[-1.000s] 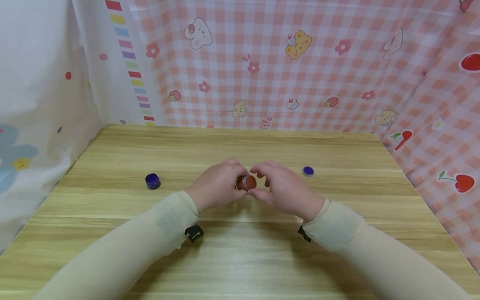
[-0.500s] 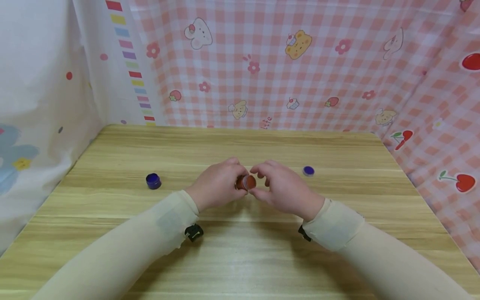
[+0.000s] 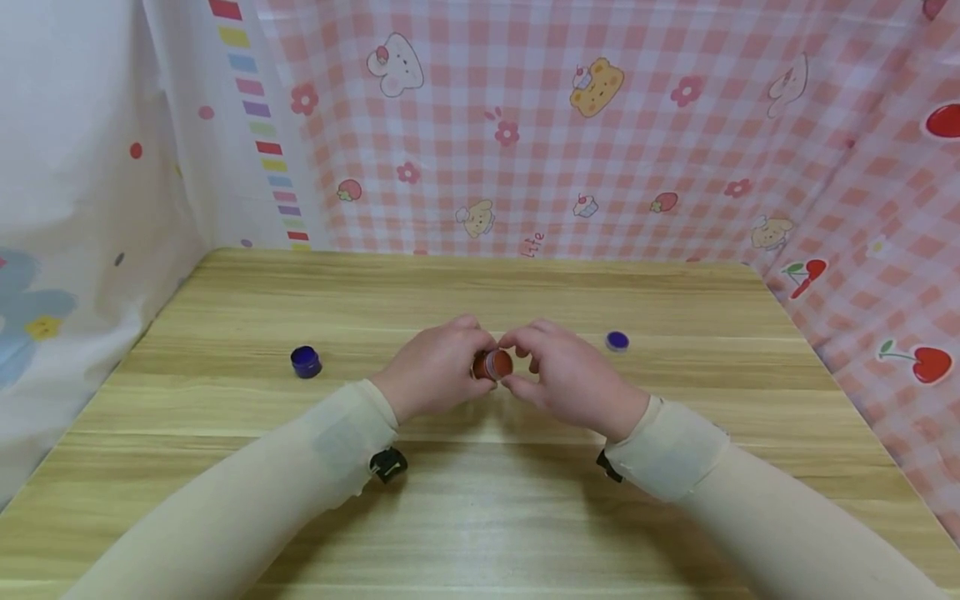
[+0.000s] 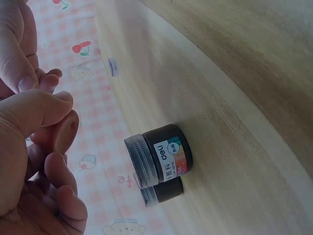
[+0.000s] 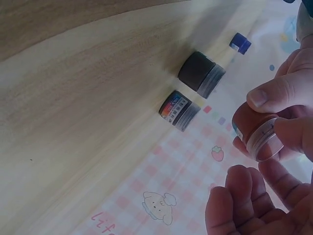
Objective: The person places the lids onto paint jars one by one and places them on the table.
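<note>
My left hand (image 3: 435, 371) grips a small reddish-brown paint jar (image 5: 247, 120), tipped on its side above the table. Its clear lid (image 5: 266, 142) faces right, towards my right hand (image 3: 566, 379). The right thumb and index finger curve around the lid's edge and pinch it, while the other right fingers (image 5: 234, 196) are bent loosely below. In the left wrist view, the brown jar's base (image 4: 67, 132) shows between the left thumb and fingers. Beneath the hands stand two black paint jars with clear lids, one larger (image 4: 166, 152) and one partly behind it (image 4: 168, 191).
An uncapped purple-blue paint jar (image 3: 306, 362) stands on the wooden table (image 3: 480, 517) at left. Its matching purple lid (image 3: 617, 342) lies at right, beyond the right hand. Patterned pink checked cloth (image 3: 525, 167) hangs behind, and more cloth lines both sides.
The right index fingertip has shifted slightly at the lid's edge. The left hand and the brown paint jar stay in nearly the same place.
</note>
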### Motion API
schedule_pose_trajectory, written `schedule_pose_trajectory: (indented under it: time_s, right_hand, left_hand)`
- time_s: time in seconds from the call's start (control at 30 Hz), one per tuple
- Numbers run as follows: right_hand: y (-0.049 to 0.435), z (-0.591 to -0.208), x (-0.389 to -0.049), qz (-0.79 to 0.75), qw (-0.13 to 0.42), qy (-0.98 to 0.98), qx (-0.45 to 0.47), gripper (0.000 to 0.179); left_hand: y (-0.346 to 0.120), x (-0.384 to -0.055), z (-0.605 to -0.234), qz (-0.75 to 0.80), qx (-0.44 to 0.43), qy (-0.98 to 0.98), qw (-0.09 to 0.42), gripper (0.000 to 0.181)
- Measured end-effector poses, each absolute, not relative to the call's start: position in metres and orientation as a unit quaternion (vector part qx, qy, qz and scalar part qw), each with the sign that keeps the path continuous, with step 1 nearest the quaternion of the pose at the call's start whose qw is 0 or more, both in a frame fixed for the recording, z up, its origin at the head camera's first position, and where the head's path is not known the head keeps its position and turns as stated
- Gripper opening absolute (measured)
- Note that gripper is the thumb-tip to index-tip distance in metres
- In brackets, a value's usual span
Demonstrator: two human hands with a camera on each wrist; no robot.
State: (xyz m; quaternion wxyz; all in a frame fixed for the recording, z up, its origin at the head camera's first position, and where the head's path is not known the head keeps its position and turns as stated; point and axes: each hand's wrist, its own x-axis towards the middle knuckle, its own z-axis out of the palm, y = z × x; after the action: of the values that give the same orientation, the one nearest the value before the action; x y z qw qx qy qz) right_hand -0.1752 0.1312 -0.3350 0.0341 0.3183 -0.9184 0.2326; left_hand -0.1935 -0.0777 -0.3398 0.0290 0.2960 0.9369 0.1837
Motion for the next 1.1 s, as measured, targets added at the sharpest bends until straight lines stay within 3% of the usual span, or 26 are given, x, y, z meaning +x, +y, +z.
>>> schedule_pose_trajectory:
  time_s: [0.2, 0.43, 0.67, 0.9, 1.1]
  right_hand:
    - [0.1305, -0.336, -0.1755, 0.231, 0.035, -0.917, 0.323, 0.022]
    - [0.1303, -0.3343, -0.1748, 0.231, 0.026, -0.919, 0.318, 0.032]
    - [0.1289, -0.3344, -0.175, 0.226, 0.026, -0.922, 0.313, 0.021]
    - [0.13, -0.3331, -0.1745, 0.227, 0.023, -0.922, 0.313, 0.031]
    - [0.1306, -0.3353, -0.1754, 0.226, 0.027, -0.921, 0.317, 0.024]
  left_hand:
    - [-0.0768, -0.1921, -0.3395, 0.186, 0.299, 0.936, 0.031, 0.022]
    - [-0.0781, -0.193, -0.3415, 0.183, 0.3, 0.936, 0.023, 0.025]
    - [-0.0777, -0.1932, -0.341, 0.178, 0.298, 0.937, 0.025, 0.023]
    - [-0.0776, -0.1932, -0.3412, 0.178, 0.298, 0.937, 0.026, 0.025]
    - [-0.0773, -0.1937, -0.342, 0.186, 0.296, 0.936, 0.031, 0.021]
